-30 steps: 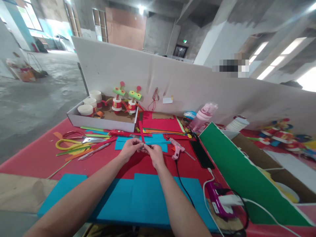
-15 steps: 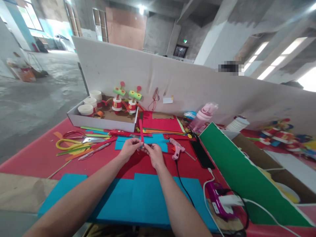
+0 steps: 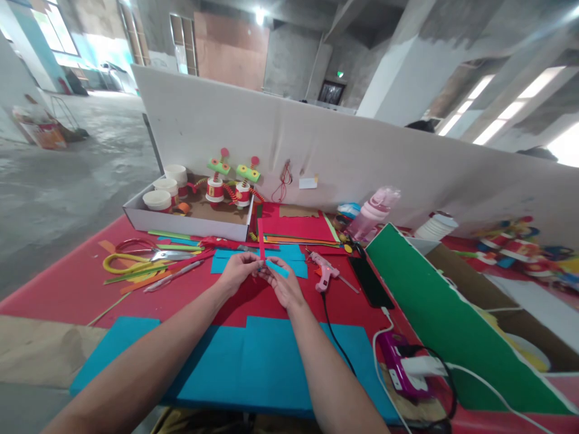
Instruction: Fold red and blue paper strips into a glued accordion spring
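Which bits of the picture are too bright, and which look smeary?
Head view: the ceiling light and upper-left window glare white; head view, far right: the colourful crafts look smeared; head view, centre: left hand and right hand look clearer.

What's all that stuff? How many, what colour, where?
red strip: 1, red, middle
blue strip: 1, blue, beside red strip
scissors: 1, red and yellow handles, left
pen: 1, pale, left
loose strips: several, mixed colours, left
glue gun: 1, pink, right
phone: 1, black, right
box: 1, white, back left
cups: 3, white and red, in box
cup figures: 2, mixed colours, in box
bottle: 1, pink, back right
paper stack: 1, red on top, back
blue sheets: several, blue, front
socket block: 1, purple, front right
green panel: 1, green, right
crafts: count unclear, mixed colours, far right
table: 1, red, underneath
partition: 1, white, behind
left hand: 1, bare, at red strip
right hand: 1, bare, at blue strip
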Demonstrator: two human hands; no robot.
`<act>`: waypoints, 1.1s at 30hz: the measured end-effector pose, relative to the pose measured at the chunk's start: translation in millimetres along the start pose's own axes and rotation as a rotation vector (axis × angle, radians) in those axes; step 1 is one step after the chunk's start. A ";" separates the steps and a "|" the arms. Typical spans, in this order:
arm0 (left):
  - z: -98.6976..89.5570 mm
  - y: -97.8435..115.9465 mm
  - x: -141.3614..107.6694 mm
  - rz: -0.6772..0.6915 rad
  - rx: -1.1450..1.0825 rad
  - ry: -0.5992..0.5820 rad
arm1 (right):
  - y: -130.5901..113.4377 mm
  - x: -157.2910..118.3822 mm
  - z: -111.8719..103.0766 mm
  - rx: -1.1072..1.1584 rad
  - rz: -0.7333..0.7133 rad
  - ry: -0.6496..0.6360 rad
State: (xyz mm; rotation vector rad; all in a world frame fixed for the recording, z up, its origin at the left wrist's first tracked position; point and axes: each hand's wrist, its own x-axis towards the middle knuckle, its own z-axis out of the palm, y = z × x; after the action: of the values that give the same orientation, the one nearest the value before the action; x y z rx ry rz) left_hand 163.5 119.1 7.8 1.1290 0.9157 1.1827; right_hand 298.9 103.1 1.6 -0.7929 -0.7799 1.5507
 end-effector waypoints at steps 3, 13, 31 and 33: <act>-0.9 -0.8 0.3 -0.011 -0.020 0.020 | -1.3 -0.1 0.4 -0.030 0.004 -0.006; 0.1 -2.3 -2.0 -0.008 -0.016 0.027 | 4.0 2.4 -1.2 -0.144 -0.051 0.061; 4.9 1.6 -6.1 0.031 0.077 0.103 | 7.8 4.7 0.0 -0.113 -0.097 0.145; 3.8 1.5 -5.4 0.041 0.118 0.126 | 6.1 3.7 0.0 -0.101 -0.075 0.123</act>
State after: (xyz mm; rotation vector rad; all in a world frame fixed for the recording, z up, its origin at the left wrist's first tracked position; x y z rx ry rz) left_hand 165.8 113.2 9.9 1.1823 1.0746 1.2584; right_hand 295.2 106.1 -3.8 -0.9148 -0.7933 1.3906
